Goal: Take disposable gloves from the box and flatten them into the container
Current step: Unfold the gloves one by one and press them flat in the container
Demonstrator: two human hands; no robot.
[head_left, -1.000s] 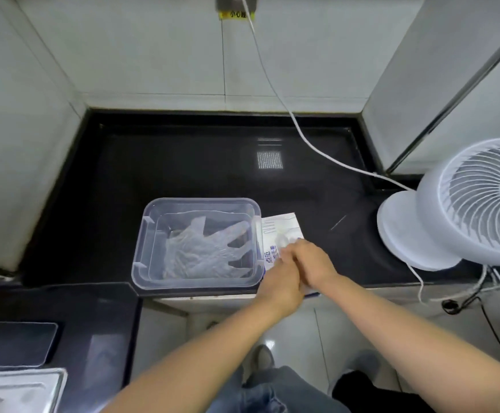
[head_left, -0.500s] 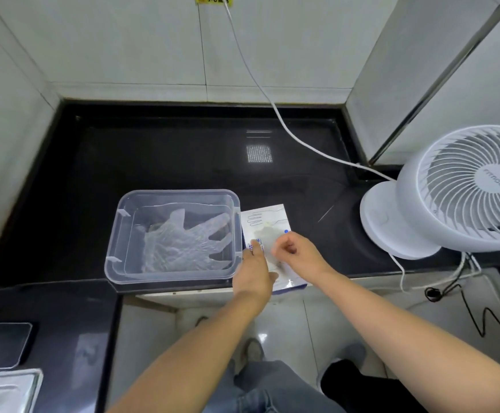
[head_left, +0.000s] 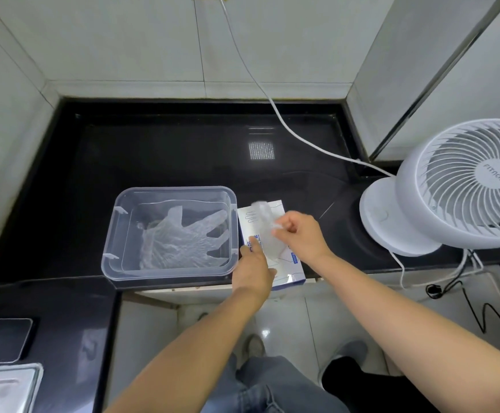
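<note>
On the black counter [head_left: 168,150] by tiled walls [head_left: 153,46], right hand [head_left: 302,236] pinches glove [head_left: 265,228], left hand [head_left: 253,272] presses box [head_left: 294,268].

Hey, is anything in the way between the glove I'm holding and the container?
Nothing visible. The glove in your right hand is just right of the open container; your left hand presses on the box nearer you.
</note>
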